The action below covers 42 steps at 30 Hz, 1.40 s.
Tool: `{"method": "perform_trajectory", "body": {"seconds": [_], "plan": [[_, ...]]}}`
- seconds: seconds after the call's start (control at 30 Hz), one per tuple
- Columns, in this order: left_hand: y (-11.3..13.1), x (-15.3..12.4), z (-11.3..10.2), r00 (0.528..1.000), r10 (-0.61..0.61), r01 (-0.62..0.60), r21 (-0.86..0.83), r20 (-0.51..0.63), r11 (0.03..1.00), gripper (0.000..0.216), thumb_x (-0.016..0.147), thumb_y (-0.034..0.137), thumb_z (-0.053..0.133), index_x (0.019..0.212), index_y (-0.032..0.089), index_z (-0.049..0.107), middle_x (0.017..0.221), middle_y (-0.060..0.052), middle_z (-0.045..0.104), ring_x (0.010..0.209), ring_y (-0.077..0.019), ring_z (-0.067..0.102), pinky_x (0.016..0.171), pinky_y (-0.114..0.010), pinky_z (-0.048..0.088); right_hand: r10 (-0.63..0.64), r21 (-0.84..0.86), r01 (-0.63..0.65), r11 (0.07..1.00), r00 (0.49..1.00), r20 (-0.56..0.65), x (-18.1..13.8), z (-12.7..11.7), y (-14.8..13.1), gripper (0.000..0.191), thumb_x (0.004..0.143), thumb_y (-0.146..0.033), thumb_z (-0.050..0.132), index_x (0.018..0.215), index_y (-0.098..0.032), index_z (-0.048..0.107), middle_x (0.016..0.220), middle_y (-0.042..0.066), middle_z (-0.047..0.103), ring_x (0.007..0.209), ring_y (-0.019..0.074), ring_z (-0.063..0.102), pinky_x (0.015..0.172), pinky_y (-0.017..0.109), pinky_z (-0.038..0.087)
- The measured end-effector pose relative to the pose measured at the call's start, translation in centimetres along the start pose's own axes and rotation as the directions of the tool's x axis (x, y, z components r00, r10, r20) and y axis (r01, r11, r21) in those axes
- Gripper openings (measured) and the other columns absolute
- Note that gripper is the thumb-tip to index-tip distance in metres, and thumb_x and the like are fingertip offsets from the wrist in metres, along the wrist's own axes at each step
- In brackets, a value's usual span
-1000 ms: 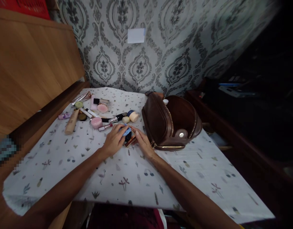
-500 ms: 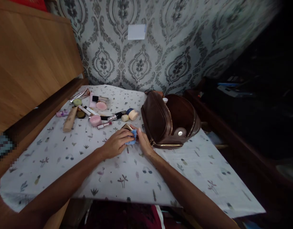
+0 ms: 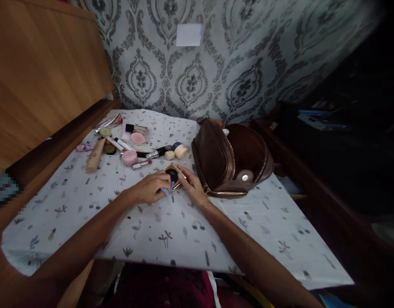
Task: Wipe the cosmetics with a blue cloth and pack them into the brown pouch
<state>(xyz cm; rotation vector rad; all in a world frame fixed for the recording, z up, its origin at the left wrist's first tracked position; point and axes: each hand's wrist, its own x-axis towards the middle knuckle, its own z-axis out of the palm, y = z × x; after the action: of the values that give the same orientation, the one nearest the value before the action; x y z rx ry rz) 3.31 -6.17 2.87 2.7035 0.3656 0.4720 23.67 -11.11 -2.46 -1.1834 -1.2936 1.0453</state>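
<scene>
Both my hands meet at the middle of a table under a white patterned cloth [image 3: 171,231]. My left hand [image 3: 148,188] is closed on a small blue cloth [image 3: 165,191] and presses it against a small gold-edged compact [image 3: 173,175] with a dark round centre. My right hand [image 3: 192,186] grips the compact from the right side and holds it on the table. An open brown leather bag [image 3: 232,160] stands just right of my hands.
Several cosmetics lie in a row beyond my hands: a beige tube [image 3: 95,156], a pink jar [image 3: 129,157], a pink compact [image 3: 138,137], a black and silver tube [image 3: 157,152], a cream jar [image 3: 180,151]. A wooden headboard [image 3: 39,72] rises at the left. Dark furniture fills the right.
My left hand has drawn the blue cloth back from the compact's top toward me, uncovering its dark centre. The right hand has stayed on the compact. The view has shifted slightly.
</scene>
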Motion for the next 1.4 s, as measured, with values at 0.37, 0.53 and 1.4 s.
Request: {"method": "perform_trajectory", "body": {"seconds": [0.37,0.53,1.4], "plan": [[-2.5,-0.7,0.8,0.973,-0.117,0.142,0.121,-0.198,0.982,0.030,0.074,0.002,0.048,0.084,0.020,0.069,0.087,-0.004,0.063,0.090,-0.0215,0.056,0.081,-0.035,0.049,0.025,0.019,-0.025,1.000,1.000,-0.003,0.1,-0.1,-0.1,0.068,0.086,-0.061,0.059,0.139,-0.020,0.056,0.121,0.009,0.068,0.084,0.0191,0.064,0.066,0.030,0.055],[-2.5,-0.6,1.1,0.956,-0.137,0.161,0.072,-0.260,0.984,0.031,0.076,0.002,0.047,0.087,0.020,0.069,0.091,-0.005,0.064,0.090,-0.0203,0.059,0.082,-0.034,0.050,0.021,-0.001,-0.021,1.000,1.000,-0.004,0.0,-0.1,-0.2,0.066,0.087,-0.060,0.058,0.140,-0.020,0.055,0.125,0.009,0.066,0.089,0.0210,0.064,0.068,0.031,0.056],[-0.5,0.0,1.3,0.939,0.028,-0.031,-0.001,-0.342,1.000,0.037,0.093,0.012,0.047,0.128,0.020,0.060,0.112,-0.009,0.066,0.107,-0.0214,0.060,0.094,-0.040,0.053,-0.014,-0.055,0.015,0.998,1.000,0.024,-0.4,-0.1,-0.9,0.073,0.090,-0.070,0.047,0.142,-0.019,0.056,0.128,0.010,0.065,0.075,0.0172,0.063,0.069,0.034,0.058]]}}
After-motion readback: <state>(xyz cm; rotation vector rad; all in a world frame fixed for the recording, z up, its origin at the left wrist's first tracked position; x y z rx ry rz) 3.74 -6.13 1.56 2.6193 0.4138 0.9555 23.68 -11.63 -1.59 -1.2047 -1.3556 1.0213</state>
